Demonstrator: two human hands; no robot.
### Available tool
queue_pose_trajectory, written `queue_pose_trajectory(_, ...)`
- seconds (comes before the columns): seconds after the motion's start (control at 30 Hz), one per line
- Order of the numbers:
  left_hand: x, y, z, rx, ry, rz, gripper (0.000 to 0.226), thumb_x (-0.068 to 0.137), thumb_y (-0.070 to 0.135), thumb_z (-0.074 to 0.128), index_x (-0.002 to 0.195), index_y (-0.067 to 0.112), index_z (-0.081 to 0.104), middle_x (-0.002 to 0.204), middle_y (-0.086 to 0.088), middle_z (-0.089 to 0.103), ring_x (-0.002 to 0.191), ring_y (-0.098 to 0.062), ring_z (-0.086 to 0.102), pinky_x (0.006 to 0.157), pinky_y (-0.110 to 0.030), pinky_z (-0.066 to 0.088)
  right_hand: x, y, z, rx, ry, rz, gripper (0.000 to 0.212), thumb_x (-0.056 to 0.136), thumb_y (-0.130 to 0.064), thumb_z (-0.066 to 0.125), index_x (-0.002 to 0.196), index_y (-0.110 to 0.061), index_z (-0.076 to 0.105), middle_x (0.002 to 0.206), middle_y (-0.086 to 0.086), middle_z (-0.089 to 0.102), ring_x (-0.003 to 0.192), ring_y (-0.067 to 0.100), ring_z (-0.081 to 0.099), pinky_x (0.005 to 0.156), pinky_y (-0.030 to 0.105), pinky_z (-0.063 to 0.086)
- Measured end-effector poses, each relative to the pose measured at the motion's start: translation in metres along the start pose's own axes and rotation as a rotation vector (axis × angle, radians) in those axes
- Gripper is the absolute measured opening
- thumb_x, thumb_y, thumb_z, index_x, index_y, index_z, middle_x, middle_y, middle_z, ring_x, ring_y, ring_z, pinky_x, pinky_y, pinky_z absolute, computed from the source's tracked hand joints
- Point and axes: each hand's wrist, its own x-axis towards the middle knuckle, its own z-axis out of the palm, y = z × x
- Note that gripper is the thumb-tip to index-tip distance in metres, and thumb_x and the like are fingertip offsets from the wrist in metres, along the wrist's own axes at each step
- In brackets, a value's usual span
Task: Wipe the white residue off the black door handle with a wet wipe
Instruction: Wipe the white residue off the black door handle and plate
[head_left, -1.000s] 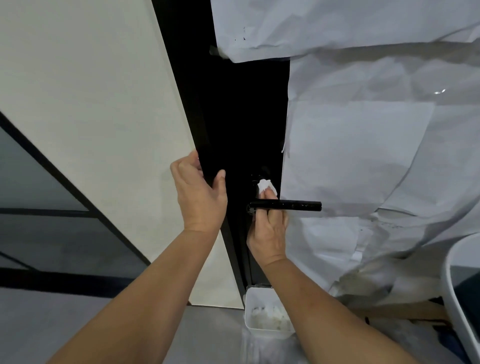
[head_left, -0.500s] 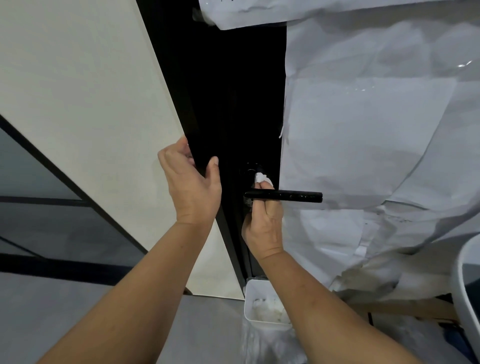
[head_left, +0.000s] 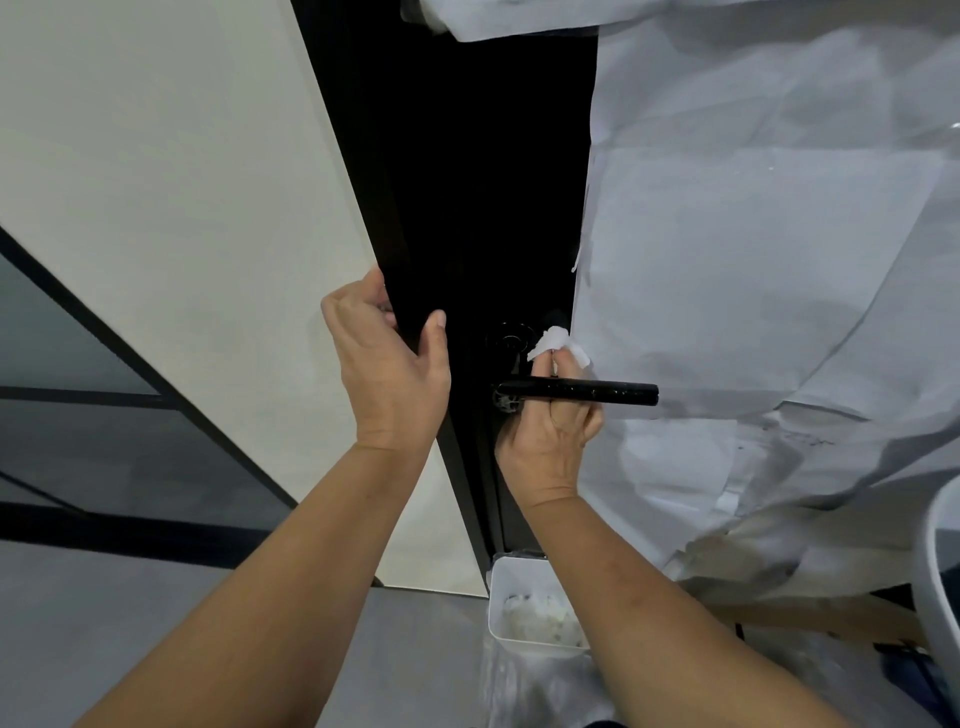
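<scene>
Black door handle (head_left: 576, 392) jutted level across your right hand (head_left: 550, 441), whose fingers pinched the wet wipe (head_left: 558, 345) just above it; your left hand (head_left: 387, 366) clasped the door edge (head_left: 410, 291).
</scene>
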Motion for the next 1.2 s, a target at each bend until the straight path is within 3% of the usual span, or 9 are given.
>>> queue_pose_trajectory(0.23, -0.003, 0.002, -0.001, 0.033, 0.031, 0.026, 0.037, 0.081, 0.014, 0.069, 0.115, 0.016, 0.054, 0.102, 0.032, 0.032, 0.098, -0.028, 0.053, 0.071, -0.034, 0.054, -0.019, 0.005, 0.019, -0.192, -0.141, -0.192, 0.063, 0.068, -0.006, 0.049, 0.131, -0.012, 0.05, 0.134, 0.011, 0.037, 0.119, 0.033, 0.039, 0.106, 0.049, 0.026)
queue_pose_trajectory(0.37, -0.001, -0.001, -0.002, 0.035, 0.011, 0.033, 0.035, 0.081, 0.016, 0.069, 0.114, 0.011, 0.057, 0.103, 0.013, 0.041, 0.095, -0.03, 0.054, 0.067, -0.038, 0.054, -0.019, 0.0, 0.026, -0.254, -0.206, -0.297, 0.07, 0.068, -0.006, 0.06, 0.136, -0.015, 0.048, 0.139, 0.011, 0.043, 0.131, 0.034, 0.036, 0.11, 0.053, 0.024)
queue_pose_trajectory(0.47, -0.001, 0.0, -0.002, 0.051, 0.012, 0.018, 0.039, 0.081, 0.017, 0.069, 0.117, 0.01, 0.057, 0.104, 0.012, 0.038, 0.096, -0.028, 0.053, 0.068, -0.036, 0.054, -0.017, 0.016, 0.018, -0.274, -0.155, -0.309, 0.058, 0.066, -0.005, 0.06, 0.123, -0.015, 0.057, 0.132, 0.008, 0.049, 0.125, 0.031, 0.042, 0.106, 0.053, 0.026)
queue_pose_trajectory(0.53, -0.002, 0.001, -0.003, 0.051, 0.015, 0.019, 0.04, 0.082, 0.017, 0.07, 0.119, 0.009, 0.056, 0.103, 0.014, 0.037, 0.099, -0.028, 0.052, 0.07, -0.035, 0.054, -0.017, 0.015, 0.014, -0.249, -0.132, -0.258, 0.061, 0.065, -0.007, 0.056, 0.126, -0.014, 0.054, 0.132, 0.007, 0.044, 0.125, 0.03, 0.04, 0.107, 0.053, 0.025)
queue_pose_trajectory(0.67, -0.003, 0.008, -0.007, 0.037, 0.019, 0.066, 0.043, 0.081, 0.014, 0.072, 0.114, 0.029, 0.049, 0.106, 0.047, 0.026, 0.099, -0.026, 0.049, 0.07, -0.03, 0.053, -0.017, -0.011, 0.023, -0.031, -0.163, -0.192, 0.073, 0.063, -0.001, 0.057, 0.135, -0.014, 0.051, 0.141, 0.013, 0.039, 0.136, 0.036, 0.029, 0.115, 0.051, 0.018)
queue_pose_trajectory(0.8, -0.003, 0.016, -0.011, 0.03, 0.001, 0.087, 0.051, 0.081, 0.012, 0.074, 0.107, 0.041, 0.042, 0.106, 0.054, 0.026, 0.097, -0.026, 0.05, 0.066, -0.029, 0.053, -0.017, -0.006, 0.019, 0.079, -0.131, -0.213, 0.072, 0.065, 0.004, 0.052, 0.135, -0.014, 0.049, 0.138, 0.013, 0.043, 0.138, 0.034, 0.029, 0.115, 0.049, 0.02)
queue_pose_trajectory(0.93, 0.0, 0.011, -0.014, -0.011, -0.03, 0.051, 0.043, 0.085, 0.014, 0.071, 0.108, 0.042, 0.048, 0.102, 0.048, 0.032, 0.095, -0.026, 0.052, 0.068, -0.032, 0.054, -0.028, -0.005, 0.011, 0.116, -0.167, -0.312, 0.069, 0.067, 0.001, 0.044, 0.135, -0.01, 0.048, 0.124, 0.007, 0.043, 0.123, 0.028, 0.044, 0.106, 0.051, 0.033)
queue_pose_trajectory(1.07, -0.002, 0.003, -0.022, -0.1, -0.044, 0.074, 0.024, 0.099, 0.02, 0.05, 0.119, 0.033, 0.046, 0.106, 0.023, 0.042, 0.095, -0.022, 0.052, 0.077, -0.036, 0.052, -0.03, -0.032, 0.014, 0.274, -0.275, -0.249, 0.083, 0.066, 0.01, 0.051, 0.145, -0.007, 0.032, 0.142, 0.011, 0.032, 0.12, 0.03, 0.04, 0.109, 0.033, 0.029)
queue_pose_trajectory(1.2, 0.003, -0.003, -0.032, -0.2, -0.073, 0.023, 0.022, 0.104, 0.028, 0.035, 0.117, 0.033, 0.052, 0.102, -0.002, 0.054, 0.094, -0.029, 0.058, 0.077, -0.052, 0.05, -0.023, -0.059, 0.009, 0.472, -0.33, -0.134, 0.092, 0.07, 0.015, 0.052, 0.151, -0.014, 0.019, 0.153, -0.001, 0.015, 0.136, 0.022, 0.029, 0.111, 0.027, 0.027)
